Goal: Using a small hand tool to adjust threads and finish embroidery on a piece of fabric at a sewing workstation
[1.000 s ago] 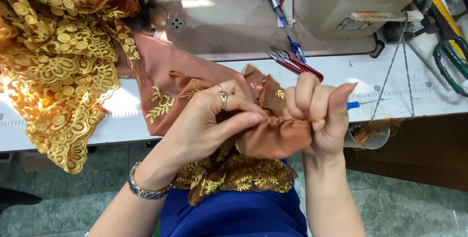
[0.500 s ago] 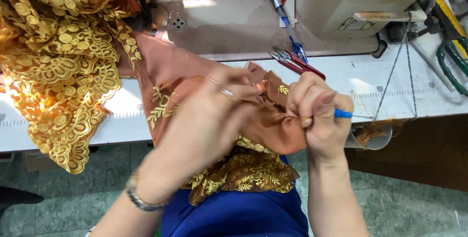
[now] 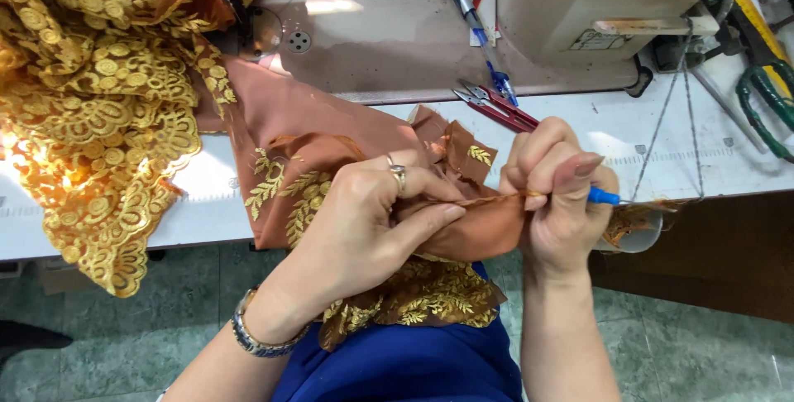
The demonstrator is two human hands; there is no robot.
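A piece of rust-brown fabric (image 3: 306,125) with gold leaf embroidery hangs off the front of the white sewing table (image 3: 198,195) into my lap. My left hand (image 3: 364,220), with a ring and a wrist bracelet, pinches a folded edge of this fabric. My right hand (image 3: 554,195) grips the same edge just to the right and also holds a small tool with a blue handle (image 3: 604,197) that sticks out past my fingers. The two hands are close together, stretching the edge between them.
A heap of golden lace (image 3: 91,112) covers the table's left side. A cream sewing machine (image 3: 579,5) stands at the back, with red-handled snips (image 3: 496,108) and a blue pen (image 3: 480,30) by it. Green-handled scissors (image 3: 765,104) lie far right. A small cup (image 3: 637,232) hangs under the table edge.
My left hand swept across the fabric in a blur and has settled again on the folded edge. My right hand has kept its grip, with the blue tool now showing.
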